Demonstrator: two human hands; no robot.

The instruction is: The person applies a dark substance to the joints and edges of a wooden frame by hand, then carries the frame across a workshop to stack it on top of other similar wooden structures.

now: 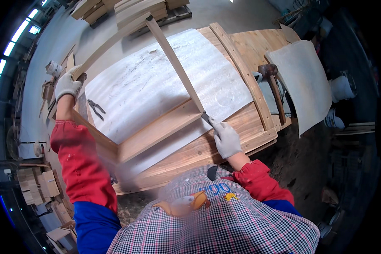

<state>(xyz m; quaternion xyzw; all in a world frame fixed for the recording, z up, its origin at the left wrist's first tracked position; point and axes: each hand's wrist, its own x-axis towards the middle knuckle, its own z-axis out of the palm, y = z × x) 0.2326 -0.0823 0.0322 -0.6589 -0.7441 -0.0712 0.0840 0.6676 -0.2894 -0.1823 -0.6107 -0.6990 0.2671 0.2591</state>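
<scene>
A light wooden frame (171,59) stands tilted over the workbench, with small dark patches at two of its corners. My left hand (67,86), in a white glove, is closed round the frame's far left part; a dark brown end shows beside the fingers. My right hand (227,139), also gloved, has thumb and forefinger closed at the near right corner, on a dark, flat end (206,118). Whether that end belongs to the frame or is a separate piece is unclear. Pliers (96,109) lie near my left hand, on a white sheet (224,76).
A dark-headed mallet (275,86) lies at the right of the wooden workbench (190,150), beyond a raised batten (241,72). A pale curved sheet (305,80) hangs over the right side. Stacked boards (139,10) stand at the back; white buckets (343,88) are at far right.
</scene>
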